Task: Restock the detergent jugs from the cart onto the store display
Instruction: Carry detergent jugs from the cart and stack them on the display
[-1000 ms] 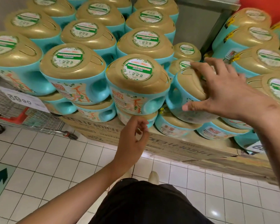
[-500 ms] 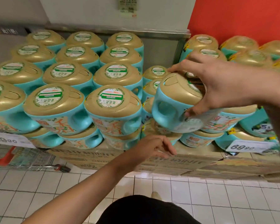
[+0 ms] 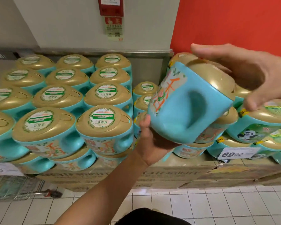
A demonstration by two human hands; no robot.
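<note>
A teal detergent jug point(image 3: 190, 108) with a gold lid is held tilted in the air above the display, its handle hollow facing me. My right hand point(image 3: 253, 75) grips its gold lid from above. My left hand point(image 3: 150, 140) holds the jug's bottom from below, thumb up along its left edge. Stacked rows of the same jugs point(image 3: 104, 124) fill the display on the left. More jugs, some with a panda label point(image 3: 256, 130), are stacked on the right behind the held one.
The jugs stand on flattened cardboard boxes point(image 3: 161, 176) at floor level. Price tags point(image 3: 235, 154) hang at the front. A wire cart point(image 3: 15, 185) shows at lower left. A red wall point(image 3: 225, 21) and a fire alarm box point(image 3: 110, 5) are behind. White floor tiles point(image 3: 217, 207) lie below.
The jug has been lifted higher and tipped, its handle side turning toward me. My left hand rose from below the stack and took hold of the jug's bottom.
</note>
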